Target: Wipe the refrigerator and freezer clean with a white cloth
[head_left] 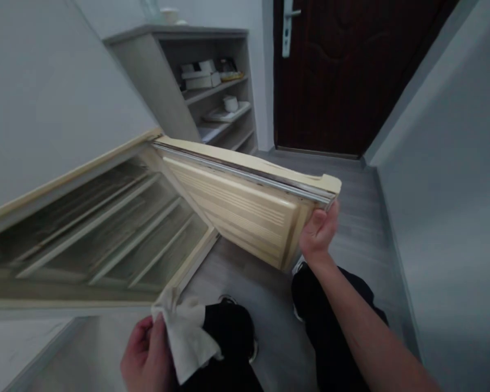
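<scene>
My left hand (149, 354) is closed on a crumpled white cloth (190, 337), pinched at the lower front corner of a cream fridge-like cabinet (191, 264). The cloth hangs down from the fingers and touches that corner. Inside the cabinet, several pale shelf bars (136, 207) cross a dark, dim interior. The cabinet's door (237, 201) stands swung open, showing its ribbed inner panel and a grey seal along the top edge. My right hand (320, 228) grips the door's free edge near its upper corner. Part of its grip is hidden behind the door.
Beyond the door stands a grey shelf unit (139, 71) with white boxes (200, 76) and a white cup (231, 103). A dark brown door (330, 76) is at the back. Pale walls (453, 163) flank the grey floor (355, 218). My black-trousered legs (228, 332) are below.
</scene>
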### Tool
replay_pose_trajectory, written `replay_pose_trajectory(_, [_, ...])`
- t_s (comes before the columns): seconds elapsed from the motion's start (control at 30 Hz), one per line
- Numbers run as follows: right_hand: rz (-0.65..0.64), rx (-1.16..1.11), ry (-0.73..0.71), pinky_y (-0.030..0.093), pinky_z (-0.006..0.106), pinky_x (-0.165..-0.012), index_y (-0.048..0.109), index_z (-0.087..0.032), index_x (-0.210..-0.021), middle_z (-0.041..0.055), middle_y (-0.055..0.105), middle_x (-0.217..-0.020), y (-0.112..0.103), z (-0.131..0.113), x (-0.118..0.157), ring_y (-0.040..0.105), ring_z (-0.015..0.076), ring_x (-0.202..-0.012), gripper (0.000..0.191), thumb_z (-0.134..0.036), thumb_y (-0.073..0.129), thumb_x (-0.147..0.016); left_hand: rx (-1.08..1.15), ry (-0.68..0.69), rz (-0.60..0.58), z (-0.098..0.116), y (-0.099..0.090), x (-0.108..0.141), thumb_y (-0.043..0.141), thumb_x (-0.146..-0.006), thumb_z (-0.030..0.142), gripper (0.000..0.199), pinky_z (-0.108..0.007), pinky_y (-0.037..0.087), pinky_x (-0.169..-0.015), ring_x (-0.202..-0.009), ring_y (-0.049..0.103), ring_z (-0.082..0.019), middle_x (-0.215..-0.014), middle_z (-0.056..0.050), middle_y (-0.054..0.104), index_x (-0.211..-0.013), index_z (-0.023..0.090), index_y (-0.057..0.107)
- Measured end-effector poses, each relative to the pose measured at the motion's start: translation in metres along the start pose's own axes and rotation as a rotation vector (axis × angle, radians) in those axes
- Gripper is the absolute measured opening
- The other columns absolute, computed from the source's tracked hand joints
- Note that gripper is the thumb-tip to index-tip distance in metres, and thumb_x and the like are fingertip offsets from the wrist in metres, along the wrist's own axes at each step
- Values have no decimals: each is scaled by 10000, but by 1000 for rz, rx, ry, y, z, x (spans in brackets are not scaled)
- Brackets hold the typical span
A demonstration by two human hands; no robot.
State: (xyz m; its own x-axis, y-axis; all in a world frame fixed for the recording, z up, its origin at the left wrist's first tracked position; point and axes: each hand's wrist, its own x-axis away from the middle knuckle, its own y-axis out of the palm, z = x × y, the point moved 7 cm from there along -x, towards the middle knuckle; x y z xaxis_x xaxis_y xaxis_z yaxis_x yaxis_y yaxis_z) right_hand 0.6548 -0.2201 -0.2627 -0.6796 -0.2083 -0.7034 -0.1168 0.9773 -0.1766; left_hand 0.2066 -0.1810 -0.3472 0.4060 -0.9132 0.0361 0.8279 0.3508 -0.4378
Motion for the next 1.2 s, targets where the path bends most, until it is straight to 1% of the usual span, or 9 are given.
replay_pose_trajectory(0.07, [16, 32, -8, 524, 405, -786, 565, -170, -1214, 139, 645, -999, -6, -8, 15, 663, 281, -904, 625, -676, 234, -1054, -63, -41, 6, -23, -18, 6, 668, -568, 983, 824, -351, 450, -599, -664, 599, -258, -675, -61, 665, -828, 201, 681])
replay_pose_trajectory(0.13, [25, 35, -24, 527, 404, -779, 556, -161, -1239, 145, 656, -1008, -10, -15, 27, 672, 287, -900, 613, -665, 261, -1054, -62, -60, 20, -41, -27, 19, 617, -545, 1026, 862, -399, 472, -643, -690, 619, -289, -684, -68, 666, -815, 208, 658])
replay_pose_trajectory(0.27, [-1, 10, -83, 533, 435, -828, 529, -153, -1302, 178, 656, -1093, -14, -30, 49, 673, 314, -969, 570, -626, 335, -1050, -10, -32, 65, -52, -35, 45, 625, -624, 964, 736, -462, 514, -707, -744, 655, -330, -726, -59, 683, -816, 254, 640])
replay_pose_trajectory(0.4, [-76, -15, -103, 523, 451, -848, 503, -144, -1317, 182, 630, -1098, -17, -50, 72, 639, 318, -981, 546, -597, 351, -1054, -68, 35, 121, -49, -61, 55, 614, -762, 807, 551, -431, 495, -682, -710, 648, -313, -699, -53, 653, -820, 259, 632])
replay_pose_trajectory(0.63, [-239, -93, -117, 513, 463, -874, 484, -121, -1319, 188, 614, -1120, -23, -99, 112, 608, 322, -1012, 557, -601, 474, -1035, -325, 29, 258, -72, -140, 63, 544, -836, 632, 408, -337, 411, -641, -665, 615, -267, -665, -29, 612, -889, 231, 602])
replay_pose_trajectory(0.83, [-335, -243, -92, 516, 430, -883, 508, -136, -1239, 160, 609, -1128, -24, -140, 140, 612, 296, -1042, 546, -610, 612, -989, -542, -56, 257, -112, -165, 63, 453, -929, 601, 383, -303, 345, -655, -664, 586, -253, -668, -34, 576, -992, 236, 551])
replay_pose_trajectory(0.97, [-370, -303, -74, 527, 425, -881, 531, -152, -1174, 132, 617, -1085, -19, -175, 161, 620, 286, -1025, 584, -649, 701, -919, -576, -99, 276, -136, -181, 68, 427, -951, 598, 387, -303, 340, -657, -687, 594, -261, -717, -46, 594, -1009, 237, 553])
replay_pose_trajectory(1.07, [-510, -346, -112, 540, 442, -885, 546, -154, -1168, 135, 619, -1096, -4, -208, 186, 613, 293, -1041, 565, -624, 725, -911, -547, -100, 287, -148, -191, 70, 418, -952, 598, 397, -305, 348, -662, -703, 607, -265, -746, -52, 619, -1026, 236, 563])
replay_pose_trajectory(1.2, [-919, -465, -134, 543, 468, -971, 590, -158, -1243, 140, 651, -1186, 38, -252, 228, 615, 297, -1142, 378, -381, 708, -962, -530, -29, 298, -156, -197, 66, 420, -953, 594, 399, -310, 342, -660, -720, 626, -269, -773, -69, 649, -983, 229, 578])
